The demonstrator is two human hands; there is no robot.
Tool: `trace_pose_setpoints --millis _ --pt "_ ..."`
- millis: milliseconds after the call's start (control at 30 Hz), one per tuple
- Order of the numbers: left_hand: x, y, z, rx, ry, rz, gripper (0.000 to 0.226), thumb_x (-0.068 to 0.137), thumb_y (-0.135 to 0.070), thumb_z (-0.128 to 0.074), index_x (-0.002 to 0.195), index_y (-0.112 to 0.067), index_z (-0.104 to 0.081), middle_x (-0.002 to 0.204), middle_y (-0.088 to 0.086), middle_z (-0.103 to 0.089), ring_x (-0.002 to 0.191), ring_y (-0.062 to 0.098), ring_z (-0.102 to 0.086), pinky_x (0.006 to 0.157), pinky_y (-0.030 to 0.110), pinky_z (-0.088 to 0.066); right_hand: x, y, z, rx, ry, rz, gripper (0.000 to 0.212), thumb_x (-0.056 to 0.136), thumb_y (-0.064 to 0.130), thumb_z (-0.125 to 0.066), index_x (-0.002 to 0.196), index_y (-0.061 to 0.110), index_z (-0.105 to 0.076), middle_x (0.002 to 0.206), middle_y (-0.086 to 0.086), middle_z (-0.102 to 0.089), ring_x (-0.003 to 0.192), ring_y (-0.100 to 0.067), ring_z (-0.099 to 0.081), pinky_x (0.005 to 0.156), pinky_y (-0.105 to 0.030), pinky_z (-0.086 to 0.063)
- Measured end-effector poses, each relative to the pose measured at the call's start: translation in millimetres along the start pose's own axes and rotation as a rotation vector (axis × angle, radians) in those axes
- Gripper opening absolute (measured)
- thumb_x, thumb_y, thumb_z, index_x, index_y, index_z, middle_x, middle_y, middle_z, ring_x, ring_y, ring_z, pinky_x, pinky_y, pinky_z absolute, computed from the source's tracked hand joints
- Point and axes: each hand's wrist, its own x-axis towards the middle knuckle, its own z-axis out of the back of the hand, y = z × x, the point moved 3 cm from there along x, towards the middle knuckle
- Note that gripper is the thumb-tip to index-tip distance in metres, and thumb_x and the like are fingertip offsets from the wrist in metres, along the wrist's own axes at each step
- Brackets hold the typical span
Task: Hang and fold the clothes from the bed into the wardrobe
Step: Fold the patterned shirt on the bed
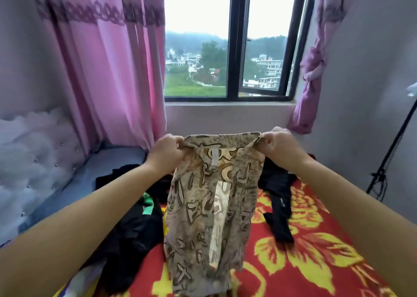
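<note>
A beige and brown patterned top point(209, 211) hangs in the air over the bed, held up by its shoulders. My left hand point(165, 153) pinches the left shoulder and my right hand point(278, 146) pinches the right one. A white label shows inside the neck. Below it lies the bed's red blanket with yellow flowers point(316, 251). A heap of black clothes point(130, 229) with a green piece lies at the left, partly hidden by my left forearm. Another black garment point(278, 206) lies to the right. The wardrobe is not in view.
A padded white headboard point(33, 156) stands at the left. Pink curtains point(108, 59) frame a dark-framed window point(237, 48) straight ahead. A black stand point(388, 161) leans by the right wall. A knotted pink curtain point(313, 75) hangs at the window's right.
</note>
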Motion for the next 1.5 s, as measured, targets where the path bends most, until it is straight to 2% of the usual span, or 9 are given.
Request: trace_pose_setpoints --millis 167,333,467,667,933,1100,1233,1367,1500 --pt "7.8 -38.9 48.3 -0.200 -0.129 -0.039 0.029 0.099 -0.030 -0.048 0.120 -0.012 -0.056 0.096 0.004 -0.062 0.076 0.016 -0.058 0.066 0.023 -0.049 -0.3 45.3 48.7 0.542 -0.008 0.050 0.008 0.098 0.032 -0.051 0.097 0.034 -0.059 0.096 -0.002 -0.065 0.082 -0.014 -0.062 0.080 -0.027 -0.050" --pt "2.8 -56.9 92.6 -0.389 -0.100 -0.145 0.012 0.095 -0.033 -0.053 0.104 -0.032 -0.061 0.090 -0.020 -0.066 0.081 -0.004 -0.063 0.069 0.009 -0.046 0.6 73.0 76.5 0.679 -0.030 0.239 0.012 0.097 0.028 -0.052 0.094 0.032 -0.062 0.086 0.011 -0.069 0.081 -0.009 -0.065 0.075 -0.025 -0.051" --pt "8.3 -34.9 94.8 -0.330 0.283 0.069 0.044 0.081 -0.053 -0.060 0.107 -0.018 -0.067 0.090 0.004 -0.073 0.075 0.015 -0.071 0.061 0.018 -0.054 17.4 52.6 54.6 0.365 0.308 0.095 0.011 0.088 0.034 -0.065 0.091 0.024 -0.067 0.081 0.008 -0.068 0.074 -0.010 -0.063 0.067 -0.022 -0.048" --pt "25.5 -27.5 53.2 -0.213 0.256 0.289 0.028 0.095 -0.024 -0.052 0.094 0.002 -0.063 0.076 0.012 -0.062 0.062 0.019 -0.061 0.065 0.032 -0.056 37.5 66.4 19.3 -0.079 -0.025 0.061 0.027 0.099 0.029 -0.047 0.095 0.006 -0.060 0.088 -0.007 -0.067 0.076 -0.022 -0.065 0.072 -0.038 -0.057" --pt "16.7 -88.9 42.8 -0.765 0.266 0.346 0.025 0.098 -0.020 -0.048 0.077 -0.008 -0.054 0.052 0.005 -0.057 0.038 0.013 -0.054 0.034 0.021 -0.045 22.7 132.8 20.0 0.020 0.043 0.185 0.031 0.103 0.025 -0.031 0.120 0.004 -0.047 0.099 -0.010 -0.054 0.091 -0.028 -0.053 0.077 -0.033 -0.041" --pt "11.2 -101.3 55.6 -0.917 0.227 0.250 0.024 0.098 -0.020 -0.049 0.083 -0.005 -0.061 0.066 0.009 -0.066 0.054 0.018 -0.063 0.052 0.028 -0.057 13.0 142.3 27.2 0.210 0.258 0.252 0.053 0.094 0.046 -0.050 0.127 0.010 -0.028 0.109 -0.005 -0.056 0.100 -0.022 -0.057 0.085 -0.034 -0.048" --pt "2.2 -101.9 72.2 -0.624 0.243 -0.023 0.007 0.094 -0.011 -0.056 0.100 -0.010 -0.056 0.091 0.007 -0.068 0.079 0.017 -0.067 0.078 0.024 -0.056 15.6 131.6 35.6 0.251 0.296 0.310 0.038 0.094 0.014 -0.054 0.125 0.010 -0.032 0.100 -0.002 -0.056 0.088 -0.019 -0.059 0.071 -0.028 -0.053" --pt "2.1 -104.4 103.8 0.171 -0.181 -0.429 0.083 0.080 -0.034 -0.074 0.147 -0.021 -0.027 0.145 0.005 -0.034 0.129 0.018 -0.036 0.105 0.021 -0.024 15.2 119.4 53.3 0.688 0.321 0.250 0.041 0.095 -0.004 -0.043 0.128 0.019 -0.046 0.104 -0.005 -0.066 0.092 -0.025 -0.067 0.078 -0.038 -0.056" --pt "5.0 -114.4 112.4 -0.136 0.351 -0.307 0.072 0.080 -0.029 -0.074 0.139 -0.037 -0.034 0.122 -0.012 -0.054 0.093 -0.004 -0.060 0.085 0.020 -0.050 3.5 125.7 55.6 0.854 0.394 0.332 0.046 0.093 -0.011 -0.041 0.116 0.024 -0.059 0.098 0.004 -0.070 0.091 -0.011 -0.067 0.077 -0.024 -0.053"
